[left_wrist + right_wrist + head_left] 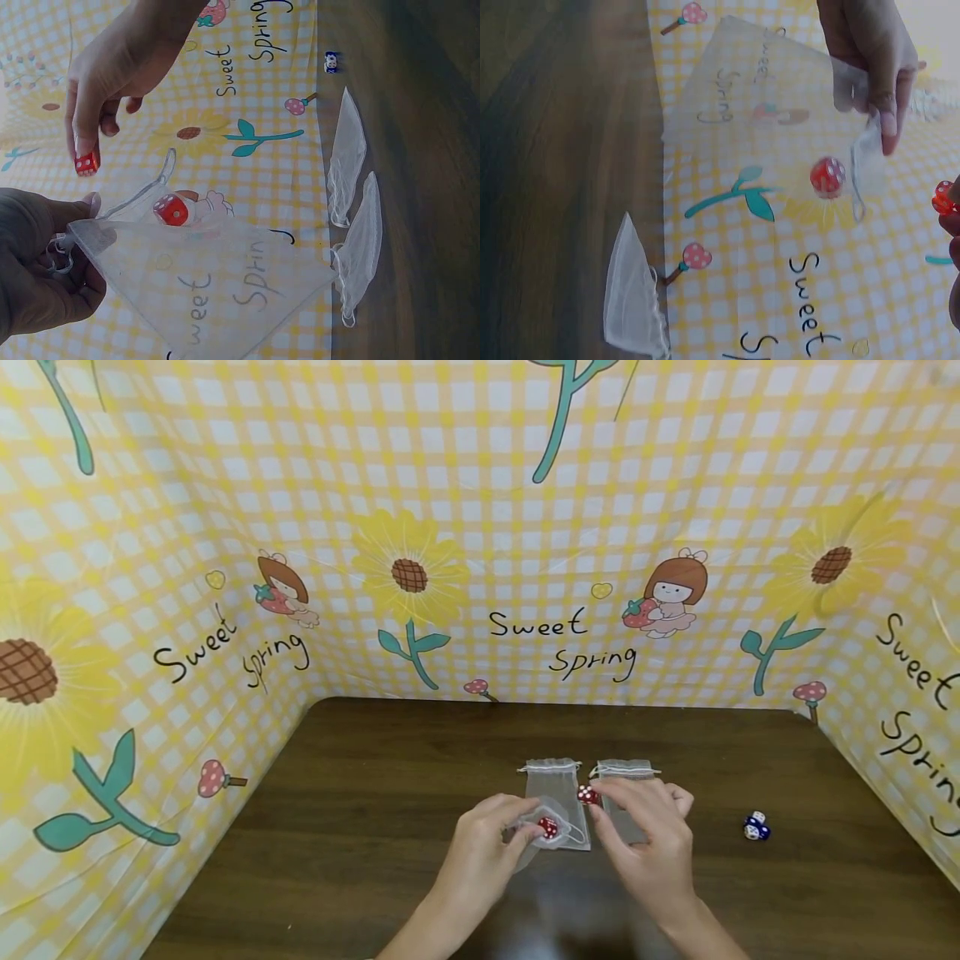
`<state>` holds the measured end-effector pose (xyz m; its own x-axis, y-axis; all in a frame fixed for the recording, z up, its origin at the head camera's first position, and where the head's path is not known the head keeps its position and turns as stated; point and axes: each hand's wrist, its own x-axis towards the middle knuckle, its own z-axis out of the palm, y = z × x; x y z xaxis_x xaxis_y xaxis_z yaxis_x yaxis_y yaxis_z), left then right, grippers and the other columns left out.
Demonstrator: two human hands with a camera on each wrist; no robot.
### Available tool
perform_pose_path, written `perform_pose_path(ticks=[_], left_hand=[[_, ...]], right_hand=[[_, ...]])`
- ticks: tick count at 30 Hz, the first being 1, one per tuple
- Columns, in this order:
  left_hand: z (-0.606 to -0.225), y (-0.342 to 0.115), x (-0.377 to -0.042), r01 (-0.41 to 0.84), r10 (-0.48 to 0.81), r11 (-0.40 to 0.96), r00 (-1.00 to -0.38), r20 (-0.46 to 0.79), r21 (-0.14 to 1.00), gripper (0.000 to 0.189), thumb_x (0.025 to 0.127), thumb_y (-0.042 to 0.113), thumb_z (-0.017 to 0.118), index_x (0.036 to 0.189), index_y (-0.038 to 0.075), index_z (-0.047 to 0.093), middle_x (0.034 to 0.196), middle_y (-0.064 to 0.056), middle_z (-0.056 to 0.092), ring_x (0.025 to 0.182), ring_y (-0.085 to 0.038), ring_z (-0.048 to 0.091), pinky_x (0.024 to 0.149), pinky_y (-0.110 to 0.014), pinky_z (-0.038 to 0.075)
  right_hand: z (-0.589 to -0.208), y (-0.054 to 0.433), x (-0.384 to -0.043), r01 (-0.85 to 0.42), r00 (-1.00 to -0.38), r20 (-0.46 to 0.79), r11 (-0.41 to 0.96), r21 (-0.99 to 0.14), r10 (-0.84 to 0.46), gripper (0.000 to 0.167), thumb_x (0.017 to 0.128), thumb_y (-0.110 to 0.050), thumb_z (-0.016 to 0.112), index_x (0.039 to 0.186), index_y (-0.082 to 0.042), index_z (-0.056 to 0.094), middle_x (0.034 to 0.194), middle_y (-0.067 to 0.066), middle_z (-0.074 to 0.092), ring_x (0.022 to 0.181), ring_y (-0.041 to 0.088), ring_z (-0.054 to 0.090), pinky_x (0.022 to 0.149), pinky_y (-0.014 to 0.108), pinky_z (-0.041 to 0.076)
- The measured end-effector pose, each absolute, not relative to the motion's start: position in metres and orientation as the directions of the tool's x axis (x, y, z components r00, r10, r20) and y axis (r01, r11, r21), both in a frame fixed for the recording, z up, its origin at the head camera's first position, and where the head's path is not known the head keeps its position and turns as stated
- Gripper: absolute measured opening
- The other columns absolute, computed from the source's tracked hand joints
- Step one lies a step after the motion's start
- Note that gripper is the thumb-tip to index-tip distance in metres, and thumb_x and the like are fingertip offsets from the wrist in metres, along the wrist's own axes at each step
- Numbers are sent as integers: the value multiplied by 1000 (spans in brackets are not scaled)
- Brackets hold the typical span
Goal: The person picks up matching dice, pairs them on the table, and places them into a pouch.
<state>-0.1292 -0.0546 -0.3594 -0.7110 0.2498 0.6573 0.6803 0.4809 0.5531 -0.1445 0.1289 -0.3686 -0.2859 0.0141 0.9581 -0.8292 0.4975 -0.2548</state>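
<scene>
My left hand (pixel 487 839) pinches the edge of a sheer white drawstring bag (pixel 202 292) near its mouth and holds it up above the table. One red die (pixel 829 178) with white dots shows through the mesh, close to the bag's opening. Between the thumb and fingertips of my right hand (pixel 648 831) is a second red die (pixel 588 795), just right of the bag's mouth in the head view. In the left wrist view that second die (pixel 86 163) hangs over the opening, apart from the bag.
Two more sheer drawstring bags lie flat on the dark wooden table (pixel 337 860) beyond my hands, one left (pixel 551 777) and one right (pixel 626 770). A small cluster of blue and white dice (pixel 756 827) sits farther right. Checked yellow cloth (pixel 495 543) walls in the back and sides.
</scene>
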Motion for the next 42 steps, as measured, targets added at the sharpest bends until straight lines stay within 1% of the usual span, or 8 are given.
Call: perform_pose_path(ticks=[7,16,19,22,26,35,40,42], left_hand=[[-359,-54,-128,689,253,470,-704,663,552,25,71,1,75,95,-4,70,86,-5,67,78,-13,63,66,-17,50],[-358,-52,-126,667,272,469,-732,624,578,25,74,0,72,98,-5,68,89,-7,67,79,-16,64,68,-15,50],[-358,-52,-125,663,269,475,-735,622,579,25,74,0,72,98,-5,68,89,-7,67,81,-17,64,70,-15,50],[-359,-52,-125,666,264,476,-731,629,575,26,74,1,73,99,-4,69,89,-6,67,81,-15,64,70,-17,51],[-359,-52,-126,669,258,469,-728,635,576,27,73,2,74,99,-3,69,88,-5,67,80,-14,63,70,-17,50],[-359,-51,-126,674,249,465,-721,646,574,27,72,1,74,98,-4,69,88,-7,67,80,-15,64,73,-18,51],[-359,-51,-128,681,245,465,-713,657,566,27,71,2,75,97,-4,69,88,-6,67,79,-15,64,73,-18,51],[-359,-50,-128,684,244,466,-709,662,561,27,71,2,75,97,-3,69,88,-6,67,79,-14,64,72,-18,51]], right_hand=[[-373,115,-146,-842,-274,958,503,-196,-84,28,91,-28,59,85,-3,71,85,7,68,70,17,52,71,38,21],[-377,114,-143,-812,-373,920,522,-261,-119,31,94,-30,54,90,-4,71,92,5,69,75,15,51,73,35,22],[-378,120,-143,-788,-431,897,525,-321,-100,24,91,-25,58,91,-5,71,92,5,69,77,14,52,74,34,22],[-380,126,-142,-759,-489,869,530,-377,-82,12,82,-10,66,92,-5,71,93,4,69,79,13,53,75,32,23],[-385,134,-142,-718,-553,832,536,-445,-49,22,72,4,70,92,-4,71,93,6,69,79,13,54,75,31,24],[-399,145,-145,-620,-673,737,496,-608,62,23,74,11,70,90,-6,72,88,3,68,72,6,50,69,24,30],[-403,148,-142,-470,-823,552,382,-796,135,14,82,3,66,90,-6,73,85,1,68,72,5,51,61,17,39],[-402,149,-140,-387,-884,448,324,-863,136,11,86,-3,64,93,-4,72,87,2,70,75,4,54,64,17,42]])
